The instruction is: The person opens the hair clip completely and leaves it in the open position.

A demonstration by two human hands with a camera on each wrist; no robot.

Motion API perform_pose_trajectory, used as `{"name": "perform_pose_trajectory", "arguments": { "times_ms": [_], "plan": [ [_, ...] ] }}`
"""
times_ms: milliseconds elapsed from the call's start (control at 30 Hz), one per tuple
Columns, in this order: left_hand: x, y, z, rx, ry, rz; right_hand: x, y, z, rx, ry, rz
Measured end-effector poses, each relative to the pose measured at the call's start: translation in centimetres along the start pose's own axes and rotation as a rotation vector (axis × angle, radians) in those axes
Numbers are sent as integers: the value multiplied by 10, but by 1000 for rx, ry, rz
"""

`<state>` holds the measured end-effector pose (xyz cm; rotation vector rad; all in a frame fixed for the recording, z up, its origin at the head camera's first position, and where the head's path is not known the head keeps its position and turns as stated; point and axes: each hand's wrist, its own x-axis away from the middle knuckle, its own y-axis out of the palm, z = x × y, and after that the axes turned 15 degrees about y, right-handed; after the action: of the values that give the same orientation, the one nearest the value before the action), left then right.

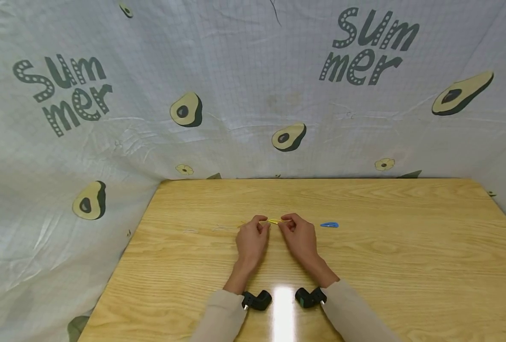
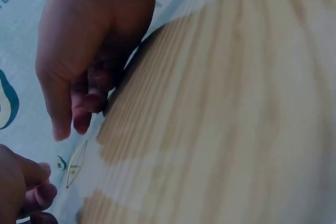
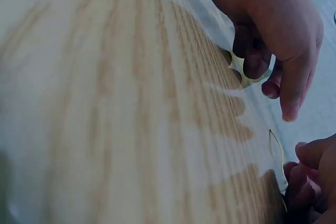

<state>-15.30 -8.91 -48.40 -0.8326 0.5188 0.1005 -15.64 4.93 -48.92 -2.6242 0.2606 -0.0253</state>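
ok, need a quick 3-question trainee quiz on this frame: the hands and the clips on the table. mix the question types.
1. True or false: the blue clip is held in the person's left hand.
2. Which thing do both hands hold between them? A) the yellow clip B) the blue clip C) a pen
3. Fill in: the blue clip lies on the wooden table to the ____ of the right hand.

Key: 1 false; it lies apart on the table. 2 A. 3 right.

Both forearms wear long beige sleeves (image 1: 223, 316). A small black camera block (image 1: 256, 300) is strapped at each wrist, the right one (image 1: 310, 297) showing a green spot. The hands (image 1: 251, 240) are bare.
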Motion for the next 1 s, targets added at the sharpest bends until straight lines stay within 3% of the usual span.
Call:
{"name": "perform_pose_trajectory", "arguments": {
  "times_ms": [167, 467, 1000],
  "plan": [
    [0, 7, 1, -56, -18, -6, -2, 1, 1, 51, -19, 14],
    [-5, 13, 1, -148, -43, -35, -5, 5, -1, 146, 35, 46],
    [-7, 15, 2, -175, -51, -20, -7, 3, -6, 210, 62, 34]
  ]
}}
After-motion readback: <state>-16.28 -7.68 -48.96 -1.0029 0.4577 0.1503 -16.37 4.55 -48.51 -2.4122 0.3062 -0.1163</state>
